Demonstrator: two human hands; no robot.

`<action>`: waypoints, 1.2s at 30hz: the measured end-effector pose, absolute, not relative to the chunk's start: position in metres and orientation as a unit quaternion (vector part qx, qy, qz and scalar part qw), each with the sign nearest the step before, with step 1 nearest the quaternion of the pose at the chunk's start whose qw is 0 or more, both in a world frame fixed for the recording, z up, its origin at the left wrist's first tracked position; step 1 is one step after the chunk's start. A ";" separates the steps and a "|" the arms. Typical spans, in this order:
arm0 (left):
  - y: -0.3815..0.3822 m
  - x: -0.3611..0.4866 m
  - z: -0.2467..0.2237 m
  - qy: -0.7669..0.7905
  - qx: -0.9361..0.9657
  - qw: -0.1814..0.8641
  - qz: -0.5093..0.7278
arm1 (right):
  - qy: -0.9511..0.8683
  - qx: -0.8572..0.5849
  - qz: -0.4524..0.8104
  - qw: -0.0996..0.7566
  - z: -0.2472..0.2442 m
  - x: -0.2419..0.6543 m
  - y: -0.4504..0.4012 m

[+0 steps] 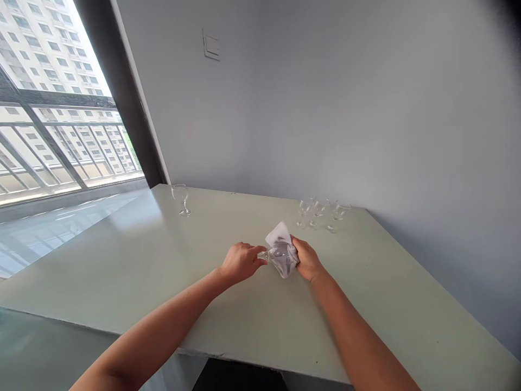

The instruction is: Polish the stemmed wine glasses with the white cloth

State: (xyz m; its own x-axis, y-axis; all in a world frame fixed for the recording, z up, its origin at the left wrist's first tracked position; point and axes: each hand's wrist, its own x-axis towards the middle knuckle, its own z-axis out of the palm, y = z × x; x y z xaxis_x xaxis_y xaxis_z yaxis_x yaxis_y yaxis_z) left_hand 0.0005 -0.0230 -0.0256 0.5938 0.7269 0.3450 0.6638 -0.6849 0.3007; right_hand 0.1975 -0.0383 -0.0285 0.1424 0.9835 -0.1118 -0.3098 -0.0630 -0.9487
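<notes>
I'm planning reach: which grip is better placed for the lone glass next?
Likely the left grip: it's nearer the lone glass, though holding another glass; the right grip, farther, holds cloth.

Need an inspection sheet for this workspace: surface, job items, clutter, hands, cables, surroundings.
Surface: pale green table, a few small dark specks.
Job items: stemmed held glass tipped sideways, white cloth at its bowl; three glasses upright at the back right, lone glass upright at the back left.
Clutter: nothing seen on the table; dark object below the near edge, unidentifiable.
Hands: left hand pinches the stem end; right hand grips the cloth.
Cables: nothing seen.
Surroundings: grey wall, wall switch, railing outside at left.
</notes>
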 end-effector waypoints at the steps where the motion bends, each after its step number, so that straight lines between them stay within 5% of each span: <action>1: -0.023 0.001 -0.026 0.408 0.879 0.078 0.235 | -0.283 -0.468 0.574 0.610 -0.031 0.195 -0.037; 6: -0.020 0.002 -0.029 0.467 0.832 0.086 0.288 | -0.170 -0.349 0.642 0.661 -0.030 0.164 -0.045; 16: -0.046 0.024 -0.029 0.430 0.797 0.068 0.419 | -0.375 -0.328 0.621 0.605 -0.036 0.125 -0.068; 20: -0.064 0.031 -0.028 0.356 0.815 0.199 0.411 | -0.405 -0.351 0.627 0.566 -0.029 0.136 -0.066; 29: -0.030 0.007 -0.012 0.224 0.477 0.772 0.355 | -0.377 -0.282 0.746 0.471 -0.033 0.149 -0.067; 33: -0.022 0.003 -0.011 0.251 0.466 0.757 0.384 | -0.403 -0.329 0.739 0.428 -0.034 0.149 -0.065; 36: -0.022 0.004 -0.015 0.330 0.478 0.696 0.422 | -0.502 -0.440 0.608 0.431 -0.032 0.151 -0.063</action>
State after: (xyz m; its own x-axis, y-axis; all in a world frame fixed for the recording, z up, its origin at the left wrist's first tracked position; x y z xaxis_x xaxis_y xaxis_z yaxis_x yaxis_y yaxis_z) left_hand 0.0037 -0.0215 -0.0149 0.4265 0.9028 -0.0558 -0.2716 0.1867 0.9441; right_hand 0.1507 -0.0627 -0.0323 -0.2416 0.9650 -0.1021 -0.0826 -0.1253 -0.9887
